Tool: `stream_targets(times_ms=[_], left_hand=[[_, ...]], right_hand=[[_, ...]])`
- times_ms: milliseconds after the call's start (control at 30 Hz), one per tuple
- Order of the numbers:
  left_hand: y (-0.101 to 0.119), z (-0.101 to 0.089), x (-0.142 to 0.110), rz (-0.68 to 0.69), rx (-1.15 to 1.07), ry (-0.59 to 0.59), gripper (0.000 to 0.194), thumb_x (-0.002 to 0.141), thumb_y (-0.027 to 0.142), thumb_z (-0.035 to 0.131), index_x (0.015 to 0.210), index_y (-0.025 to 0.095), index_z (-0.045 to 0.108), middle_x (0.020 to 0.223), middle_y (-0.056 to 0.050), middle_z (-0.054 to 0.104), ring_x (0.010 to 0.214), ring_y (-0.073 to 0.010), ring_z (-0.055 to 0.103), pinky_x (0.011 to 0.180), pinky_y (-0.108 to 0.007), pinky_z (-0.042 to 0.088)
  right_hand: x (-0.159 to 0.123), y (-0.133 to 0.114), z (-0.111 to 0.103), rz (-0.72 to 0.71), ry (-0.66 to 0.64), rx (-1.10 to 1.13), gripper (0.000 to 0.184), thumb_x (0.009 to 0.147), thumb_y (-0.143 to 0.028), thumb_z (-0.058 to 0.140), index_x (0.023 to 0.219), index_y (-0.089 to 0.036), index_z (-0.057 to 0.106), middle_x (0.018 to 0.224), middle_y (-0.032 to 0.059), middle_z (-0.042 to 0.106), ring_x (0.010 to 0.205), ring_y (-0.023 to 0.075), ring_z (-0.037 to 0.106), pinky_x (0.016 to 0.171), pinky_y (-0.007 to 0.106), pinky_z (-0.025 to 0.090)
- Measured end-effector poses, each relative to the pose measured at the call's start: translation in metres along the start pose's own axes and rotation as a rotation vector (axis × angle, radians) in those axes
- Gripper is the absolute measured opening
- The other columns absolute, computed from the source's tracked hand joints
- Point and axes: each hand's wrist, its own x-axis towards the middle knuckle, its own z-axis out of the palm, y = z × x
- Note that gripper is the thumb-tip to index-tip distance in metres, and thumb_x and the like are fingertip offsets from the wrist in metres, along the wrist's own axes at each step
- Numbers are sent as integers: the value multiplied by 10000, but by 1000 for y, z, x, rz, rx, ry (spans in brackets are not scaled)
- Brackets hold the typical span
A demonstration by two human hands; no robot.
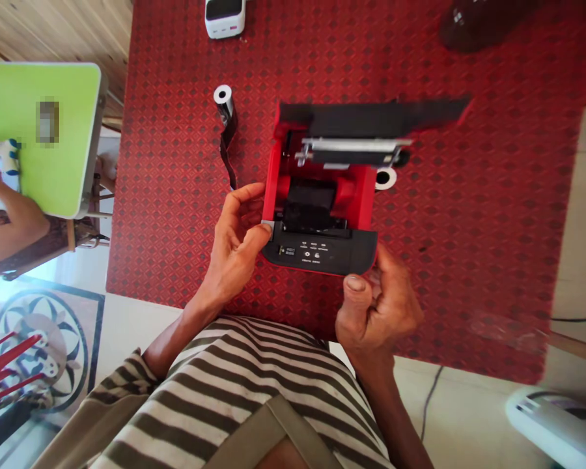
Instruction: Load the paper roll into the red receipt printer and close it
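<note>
A red and black receipt printer [322, 252] sits in front of me with its lid [371, 117] raised, baring a roller and a dark piece inside the red bay. My left hand [239, 241] grips its left side, the thumb pressed on the grey corner tab and the fingers along the wall. At the right front corner, my right hand [381, 303] has its fingers curled against the side, with the thumb by the front edge. Left of the printer stands a small roll [223, 104] with a dark strip trailing from it. Another white-ended roll [385, 179] shows partly behind the printer's right side.
The table [469, 273] has a red patterned cover. A white power bank [224, 18] lies at the far edge, and a dark blurred object [469, 26] is at far right. Another person's arm [19, 202] rests by a green table [73, 176] at left.
</note>
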Motion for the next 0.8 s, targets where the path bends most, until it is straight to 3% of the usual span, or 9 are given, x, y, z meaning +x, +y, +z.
stream_targets(times_ms=[100, 233, 333, 433, 533, 633, 800], left_hand=[[-4, -1, -1, 56, 47, -9, 633, 1148, 739, 889, 1631, 354, 747, 1534, -100, 895, 1397, -359, 869, 1188, -560, 731], [-10, -1, -1, 111, 60, -24, 657, 1179, 792, 847, 1647, 344, 737, 1511, -104, 885, 1375, -356, 860, 1199, -566, 717], [-15, 0, -1, 131, 47, -9, 635, 1199, 778, 839, 1658, 352, 740, 1537, -109, 862, 1389, -360, 846, 1212, -570, 701], [-16, 1, -3, 121, 18, -17, 625, 1201, 758, 852, 1658, 345, 748, 1592, -122, 835, 1450, -377, 828, 1252, -585, 687], [-14, 2, -4, 101, 8, -26, 656, 1194, 774, 857, 1657, 323, 745, 1620, -137, 823, 1494, -387, 811, 1294, -601, 678], [-11, 3, -5, 79, 24, -14, 699, 1173, 817, 861, 1644, 313, 748, 1613, -144, 828, 1488, -389, 808, 1287, -599, 684], [-10, 3, -5, 71, 34, -4, 695, 1171, 811, 863, 1647, 318, 749, 1593, -142, 825, 1464, -384, 802, 1262, -591, 673]], right_hand=[[10, 1, -13, 13, -54, -1, 541, 1325, -524, 563, 1810, -373, 751, 1312, 111, 959, 1018, 334, 932, 880, 491, 757], [49, -6, -36, -63, 37, -90, 440, 1278, -415, 722, 1696, -421, 857, 1283, 95, 993, 944, 365, 936, 861, 551, 760], [92, -17, -43, -183, -123, -127, 374, 1244, -233, 784, 1546, -400, 930, 1286, 64, 1006, 1094, 354, 970, 1012, 534, 779], [128, -20, -31, -317, -432, -85, 362, 1271, -186, 703, 1522, -351, 906, 1429, 64, 990, 1261, 338, 953, 1149, 549, 764], [151, -15, -6, -373, -641, -113, 318, 1245, -153, 648, 1387, -274, 907, 1400, 102, 973, 1268, 346, 914, 1140, 548, 741], [164, -13, 17, -369, -738, -218, 265, 1193, -140, 639, 1184, -256, 878, 1213, 111, 938, 1160, 337, 863, 1034, 488, 707], [175, -18, 37, -441, -836, -313, 290, 1144, -94, 614, 1205, -230, 862, 1185, 150, 923, 1128, 347, 853, 998, 464, 658]])
